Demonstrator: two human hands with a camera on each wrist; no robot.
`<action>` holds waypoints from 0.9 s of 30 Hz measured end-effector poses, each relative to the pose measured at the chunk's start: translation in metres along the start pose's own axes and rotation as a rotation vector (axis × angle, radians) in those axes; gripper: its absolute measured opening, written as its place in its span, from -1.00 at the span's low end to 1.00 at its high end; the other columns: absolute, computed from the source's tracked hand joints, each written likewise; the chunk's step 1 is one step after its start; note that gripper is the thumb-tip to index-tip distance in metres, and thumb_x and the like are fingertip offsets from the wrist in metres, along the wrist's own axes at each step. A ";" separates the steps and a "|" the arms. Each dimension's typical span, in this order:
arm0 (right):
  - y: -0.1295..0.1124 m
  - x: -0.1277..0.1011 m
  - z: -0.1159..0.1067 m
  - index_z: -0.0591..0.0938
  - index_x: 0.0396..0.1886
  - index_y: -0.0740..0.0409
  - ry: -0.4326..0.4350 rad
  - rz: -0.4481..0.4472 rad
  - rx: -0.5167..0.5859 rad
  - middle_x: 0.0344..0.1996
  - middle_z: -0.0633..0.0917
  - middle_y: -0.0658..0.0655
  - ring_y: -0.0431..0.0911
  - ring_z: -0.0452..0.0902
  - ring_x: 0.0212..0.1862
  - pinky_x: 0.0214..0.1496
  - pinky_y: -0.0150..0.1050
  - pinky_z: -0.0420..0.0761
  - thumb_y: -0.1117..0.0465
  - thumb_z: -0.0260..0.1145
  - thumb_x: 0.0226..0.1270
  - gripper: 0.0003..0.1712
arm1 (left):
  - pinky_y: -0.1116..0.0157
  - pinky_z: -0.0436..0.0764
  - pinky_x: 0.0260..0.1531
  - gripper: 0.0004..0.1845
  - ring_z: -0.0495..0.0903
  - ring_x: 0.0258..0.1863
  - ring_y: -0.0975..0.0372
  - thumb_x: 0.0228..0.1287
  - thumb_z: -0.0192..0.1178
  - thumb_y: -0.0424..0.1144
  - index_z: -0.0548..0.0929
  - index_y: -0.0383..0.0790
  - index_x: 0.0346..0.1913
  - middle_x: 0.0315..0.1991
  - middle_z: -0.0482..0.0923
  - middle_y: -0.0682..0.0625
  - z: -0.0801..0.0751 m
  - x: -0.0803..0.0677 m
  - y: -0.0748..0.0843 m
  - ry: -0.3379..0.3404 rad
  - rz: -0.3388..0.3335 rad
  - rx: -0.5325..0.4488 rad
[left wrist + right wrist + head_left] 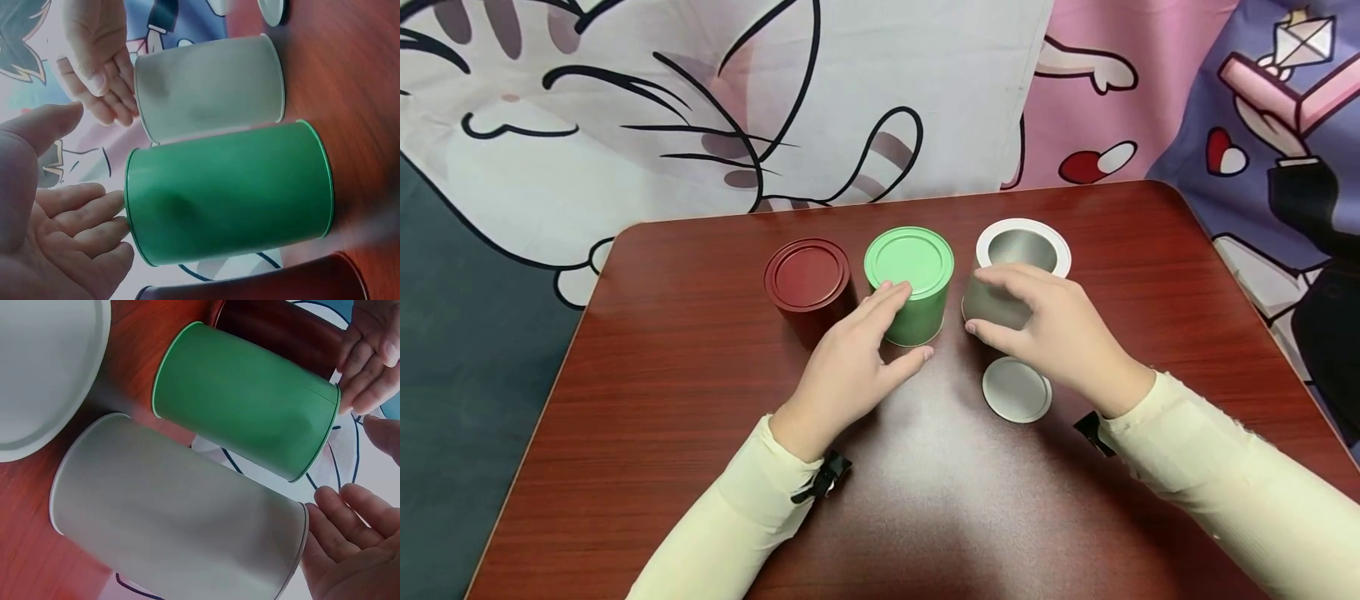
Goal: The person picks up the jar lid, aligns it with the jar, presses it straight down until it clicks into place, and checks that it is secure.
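Three tins stand in a row at the centre of the table (662, 375): a lidded tin (808, 287) at left, a second lidded tin (912, 283) in the middle, an open tin (1018, 271) at right. A loose lid (1017, 389) lies flat just below the open tin, toward the frame's lower edge.
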State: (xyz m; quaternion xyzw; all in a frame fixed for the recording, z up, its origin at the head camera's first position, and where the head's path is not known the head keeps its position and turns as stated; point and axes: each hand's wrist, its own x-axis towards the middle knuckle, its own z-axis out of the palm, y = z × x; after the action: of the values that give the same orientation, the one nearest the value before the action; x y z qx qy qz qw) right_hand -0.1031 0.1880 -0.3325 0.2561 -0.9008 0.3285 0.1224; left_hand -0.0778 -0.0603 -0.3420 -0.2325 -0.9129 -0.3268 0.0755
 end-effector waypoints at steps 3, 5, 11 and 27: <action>0.000 -0.005 -0.001 0.68 0.12 0.24 0.019 -0.023 0.001 0.05 0.72 0.15 0.03 0.61 0.14 0.14 -0.05 0.58 0.26 0.61 0.02 -0.41 | 0.19 0.38 0.38 -0.31 0.35 0.43 0.17 0.25 0.41 -0.07 0.49 -0.26 0.38 0.37 0.47 -0.05 0.003 -0.004 0.003 0.024 0.040 -0.007; 0.000 -0.008 -0.002 0.68 0.12 0.23 0.033 -0.038 -0.001 0.06 0.72 0.13 -0.01 0.63 0.08 -0.01 -0.18 0.61 0.27 0.61 0.01 -0.40 | 0.21 0.38 0.38 -0.32 0.35 0.43 0.17 0.24 0.41 -0.08 0.49 -0.27 0.38 0.36 0.48 -0.05 0.004 -0.005 0.004 0.033 0.066 -0.012; 0.000 -0.015 -0.007 0.70 0.11 0.18 0.068 -0.049 0.017 0.04 0.73 0.08 -0.10 0.63 -0.15 -0.29 -0.52 0.48 0.30 0.61 -0.01 -0.41 | 0.24 0.40 0.36 -0.33 0.37 0.42 0.18 0.22 0.43 -0.10 0.51 -0.28 0.35 0.34 0.50 -0.05 0.009 -0.009 0.006 0.045 0.096 -0.029; 0.001 -0.042 -0.005 0.70 0.10 0.16 0.040 -0.018 0.012 -0.04 0.75 0.08 -0.07 0.66 -0.03 0.02 -0.43 0.49 0.29 0.64 -0.07 -0.37 | 0.21 0.37 0.38 -0.33 0.37 0.42 0.16 0.20 0.45 -0.11 0.52 -0.28 0.34 0.34 0.50 -0.06 0.023 -0.019 0.009 0.004 0.092 -0.051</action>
State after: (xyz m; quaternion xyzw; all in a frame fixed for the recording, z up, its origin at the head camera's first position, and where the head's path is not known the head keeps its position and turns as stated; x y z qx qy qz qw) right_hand -0.0688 0.2082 -0.3454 0.2584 -0.8939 0.3377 0.1417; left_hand -0.0568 -0.0466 -0.3606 -0.2754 -0.8924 -0.3467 0.0865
